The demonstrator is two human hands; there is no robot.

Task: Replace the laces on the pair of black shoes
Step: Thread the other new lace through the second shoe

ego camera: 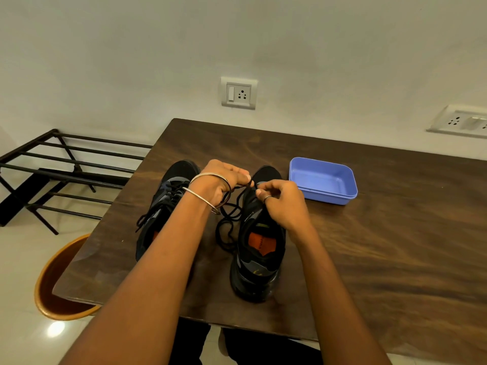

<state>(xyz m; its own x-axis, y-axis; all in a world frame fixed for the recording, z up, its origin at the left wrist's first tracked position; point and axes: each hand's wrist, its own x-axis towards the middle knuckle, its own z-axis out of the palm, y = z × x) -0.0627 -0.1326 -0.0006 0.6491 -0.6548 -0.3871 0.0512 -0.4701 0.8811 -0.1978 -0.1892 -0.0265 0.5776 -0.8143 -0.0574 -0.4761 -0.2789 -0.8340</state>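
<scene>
Pinching: left hand (228, 177) and right hand (282, 198) each grip the thin black lace (229, 218) above the right black fabric shoe (259, 243).
Lace slack: coiled on the dark wooden counter (382, 246) between the shoes.
Left black shoe (164, 204): laced, under the left forearm.
Blue rectangular plastic tray (322, 180): just beyond the right shoe.

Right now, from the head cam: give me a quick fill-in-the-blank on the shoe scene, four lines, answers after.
1. Both hands, the left hand and right hand, pinch a black ____ over the right-side shoe.
2. The tub beside that shoe is coloured ____.
3. The left-side shoe is ____ laced.
4. The left wrist wears two metal ____.

Missing words: lace; blue; still; bangles
</scene>
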